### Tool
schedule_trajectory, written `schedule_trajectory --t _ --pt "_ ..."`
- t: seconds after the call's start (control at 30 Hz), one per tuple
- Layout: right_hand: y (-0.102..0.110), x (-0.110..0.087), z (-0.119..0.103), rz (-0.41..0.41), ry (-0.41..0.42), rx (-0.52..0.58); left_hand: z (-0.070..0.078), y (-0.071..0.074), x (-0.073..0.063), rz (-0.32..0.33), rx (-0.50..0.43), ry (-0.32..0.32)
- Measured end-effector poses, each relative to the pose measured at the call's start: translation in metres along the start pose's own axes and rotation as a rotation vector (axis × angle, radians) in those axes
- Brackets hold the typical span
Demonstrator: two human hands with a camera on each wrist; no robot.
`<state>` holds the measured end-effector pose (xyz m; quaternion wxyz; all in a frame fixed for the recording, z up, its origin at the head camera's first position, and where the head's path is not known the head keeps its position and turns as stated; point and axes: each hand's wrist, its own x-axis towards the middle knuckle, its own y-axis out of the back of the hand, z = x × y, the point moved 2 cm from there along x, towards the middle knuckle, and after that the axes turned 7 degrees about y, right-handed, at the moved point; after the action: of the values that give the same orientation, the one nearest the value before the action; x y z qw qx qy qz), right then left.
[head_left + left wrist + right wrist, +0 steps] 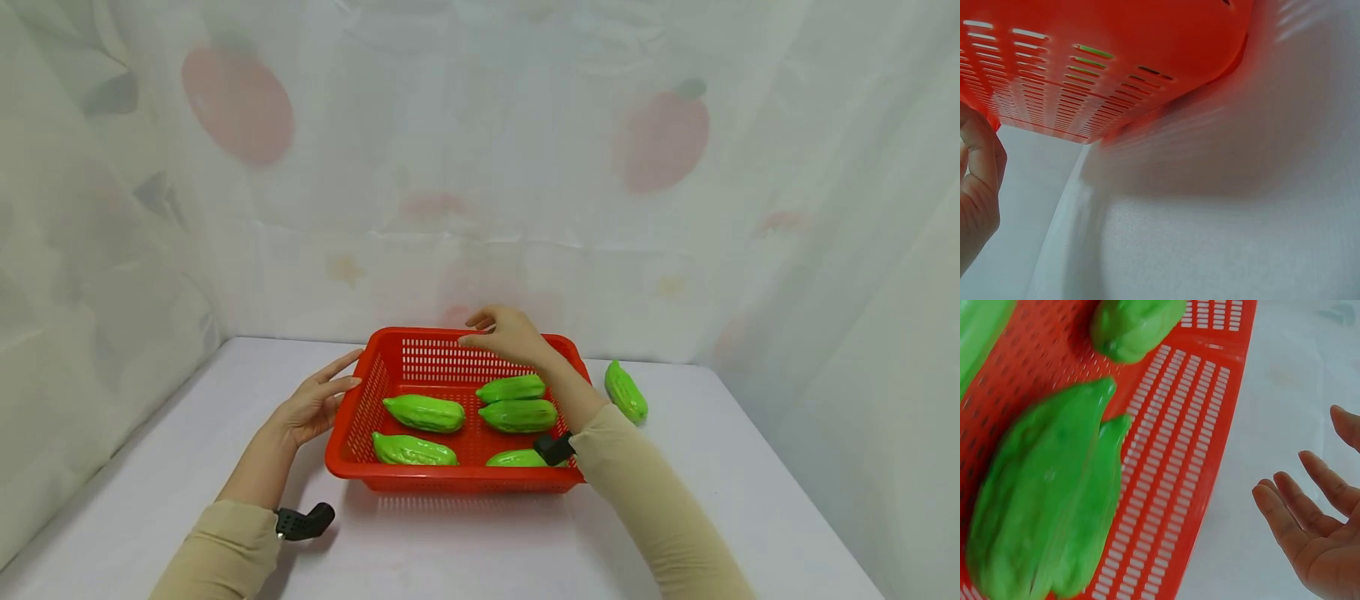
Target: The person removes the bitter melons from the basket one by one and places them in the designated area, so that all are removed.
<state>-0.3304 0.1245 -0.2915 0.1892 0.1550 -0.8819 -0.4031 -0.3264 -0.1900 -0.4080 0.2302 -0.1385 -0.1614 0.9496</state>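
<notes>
A red slotted plastic basket (457,472) stands on the table with several green, ridged bitter melons in it, one of them a bitter melon (425,413) on the left side. My left hand (318,404) touches the basket's left rim from outside, its fingertips at the edge. In the left wrist view, part of that hand (980,169) shows beside the slotted wall. Above the far rim is my right hand (512,335), holding nothing, its fingers spread and loosely bent. Two bitter melons (1041,487) lie side by side in the right wrist view. My right forearm partly hides the basket's right side.
Outside the basket, a single bitter melon (626,392) lies on the white table (720,492) to the right. A pale curtain (465,167) with fruit prints hangs along the table's back edge and both sides. Each wrist carries a small black camera (306,522).
</notes>
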Motion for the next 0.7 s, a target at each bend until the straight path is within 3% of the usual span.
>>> schedule_trajectory --t 0.43,0.7 --pt "-0.04 0.026 -0.017 -0.096 0.037 0.135 -0.001 0.003 -0.003 0.021 -0.002 -0.002" --pt "-0.051 0.026 -0.005 -0.218 -0.012 0.29 -0.001 0.001 -0.005 0.011 -0.002 0.0"
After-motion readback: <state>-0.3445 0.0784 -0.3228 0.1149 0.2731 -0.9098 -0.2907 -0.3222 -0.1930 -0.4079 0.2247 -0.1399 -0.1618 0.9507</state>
